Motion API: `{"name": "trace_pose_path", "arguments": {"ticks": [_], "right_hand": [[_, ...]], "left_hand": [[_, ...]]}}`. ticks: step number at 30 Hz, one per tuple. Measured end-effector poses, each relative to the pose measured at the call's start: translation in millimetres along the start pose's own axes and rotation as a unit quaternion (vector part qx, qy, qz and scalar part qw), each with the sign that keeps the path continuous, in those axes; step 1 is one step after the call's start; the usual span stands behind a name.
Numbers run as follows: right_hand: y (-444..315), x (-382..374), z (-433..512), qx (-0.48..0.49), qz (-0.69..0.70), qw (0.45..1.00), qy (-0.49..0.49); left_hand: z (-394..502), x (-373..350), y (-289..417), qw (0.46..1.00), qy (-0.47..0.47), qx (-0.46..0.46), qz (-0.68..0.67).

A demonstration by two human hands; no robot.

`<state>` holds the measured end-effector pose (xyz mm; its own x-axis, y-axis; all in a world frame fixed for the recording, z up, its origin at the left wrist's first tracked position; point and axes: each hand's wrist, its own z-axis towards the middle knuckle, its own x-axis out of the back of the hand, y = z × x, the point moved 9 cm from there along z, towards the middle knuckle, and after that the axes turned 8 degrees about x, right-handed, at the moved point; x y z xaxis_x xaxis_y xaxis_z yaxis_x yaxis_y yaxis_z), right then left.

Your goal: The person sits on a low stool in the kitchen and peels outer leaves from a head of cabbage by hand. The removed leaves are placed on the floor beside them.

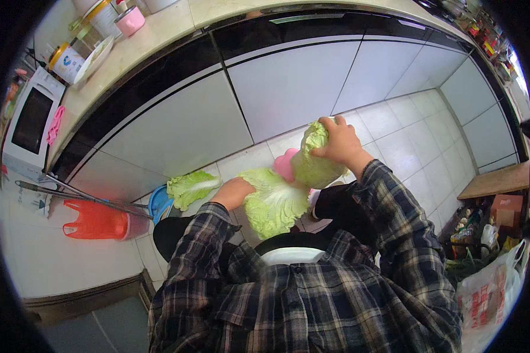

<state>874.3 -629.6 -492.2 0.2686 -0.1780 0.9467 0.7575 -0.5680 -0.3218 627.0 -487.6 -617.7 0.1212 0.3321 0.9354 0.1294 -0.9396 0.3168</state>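
Note:
My right hand (339,141) grips the top of a napa cabbage head (319,167), which stands tilted over the tiled floor in front of me. With my left hand (232,193) I hold the edge of a broad cabbage leaf (274,204), spread out below and left of the head; whether it is still joined to the head I cannot tell. My left fingertips are partly hidden by the leaf. Another cabbage leaf (193,187) lies to the left of my left hand, beside a blue dustpan (160,204). A pink scalloped object (285,164) shows partly behind the head.
White cabinet doors (291,79) run along the front under a stone counter (168,26). To the left stand a bin with a red plastic bag (97,220) and a microwave oven (31,119). At right, a wooden shelf (494,181) and a white plastic bag (490,300) sit near my elbow.

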Motion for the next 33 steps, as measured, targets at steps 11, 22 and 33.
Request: {"name": "trace_pose_path", "arguments": {"ticks": [11, 22, 33], "right_hand": [[13.9, 4.0, -7.5, 0.026, 0.051, 0.997, 0.057], [-9.4, 4.9, -16.2, 0.007, -0.010, 0.997, 0.070], [-11.4, 0.1, -13.0, 0.010, -0.043, 0.998, 0.034]], "left_hand": [[-23.3, -46.6, -82.9, 0.970, -0.085, 0.227, 0.017], [0.4, -69.7, -100.1, 0.937, -0.135, 0.285, -0.152], [44.9, -72.9, 15.4, 0.958, -0.034, 0.286, -0.016]]}}
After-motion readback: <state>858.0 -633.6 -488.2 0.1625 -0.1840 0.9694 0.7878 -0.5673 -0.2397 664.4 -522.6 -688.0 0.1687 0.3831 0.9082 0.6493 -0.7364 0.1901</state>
